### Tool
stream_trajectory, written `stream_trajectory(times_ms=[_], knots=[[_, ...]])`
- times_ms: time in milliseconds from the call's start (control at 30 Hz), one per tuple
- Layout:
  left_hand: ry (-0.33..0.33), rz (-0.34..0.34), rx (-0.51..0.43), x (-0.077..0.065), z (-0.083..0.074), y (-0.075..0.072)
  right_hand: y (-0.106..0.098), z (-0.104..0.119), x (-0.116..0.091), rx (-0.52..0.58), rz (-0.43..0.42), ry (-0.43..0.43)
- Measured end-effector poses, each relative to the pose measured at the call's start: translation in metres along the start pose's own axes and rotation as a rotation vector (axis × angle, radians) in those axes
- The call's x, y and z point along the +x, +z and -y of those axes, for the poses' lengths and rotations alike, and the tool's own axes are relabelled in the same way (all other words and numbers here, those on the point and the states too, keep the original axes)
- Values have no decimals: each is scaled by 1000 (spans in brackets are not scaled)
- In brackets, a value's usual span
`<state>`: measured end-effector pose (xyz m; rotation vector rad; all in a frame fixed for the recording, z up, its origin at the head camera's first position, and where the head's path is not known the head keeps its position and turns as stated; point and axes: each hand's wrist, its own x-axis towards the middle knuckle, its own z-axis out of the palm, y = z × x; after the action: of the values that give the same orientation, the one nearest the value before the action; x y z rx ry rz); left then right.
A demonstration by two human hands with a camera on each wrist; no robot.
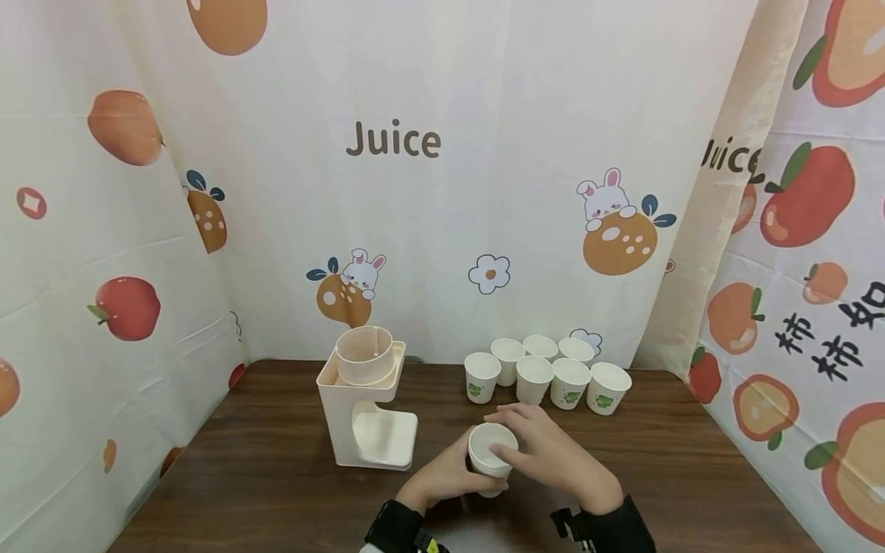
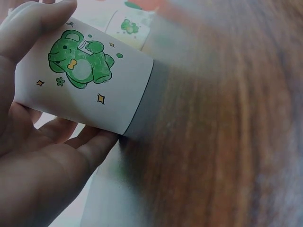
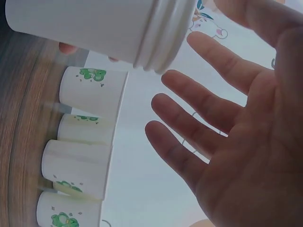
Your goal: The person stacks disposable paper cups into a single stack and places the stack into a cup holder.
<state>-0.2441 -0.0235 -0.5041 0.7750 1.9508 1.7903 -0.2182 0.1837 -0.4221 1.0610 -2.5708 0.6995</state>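
Observation:
A stack of nested white paper cups (image 1: 489, 439) stands near the front of the table, its open top facing up. My left hand (image 1: 445, 474) grips the stack from the left, fingers and thumb around its side. In the left wrist view, a green cartoon animal shows on the held paper cup (image 2: 85, 71). My right hand (image 1: 549, 453) is at the stack's right, with the thumb over the rim. In the right wrist view, the right hand's fingers (image 3: 213, 64) are spread and apart from the stack's layered rims (image 3: 163, 38).
Several white paper cups (image 1: 535, 372) stand upright in two rough rows at the back of the brown table (image 1: 263, 461). Left of the hands is a cream juicer-like appliance (image 1: 339, 415) with a round top and a low platform. Fruit-printed curtains (image 1: 429, 207) border the table.

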Motion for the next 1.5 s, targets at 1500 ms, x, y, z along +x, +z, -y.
stream_trajectory(times_ms=[1500], knots=[[-20, -7, -3, 2, 0, -1, 4, -42, 41, -21, -6, 81]])
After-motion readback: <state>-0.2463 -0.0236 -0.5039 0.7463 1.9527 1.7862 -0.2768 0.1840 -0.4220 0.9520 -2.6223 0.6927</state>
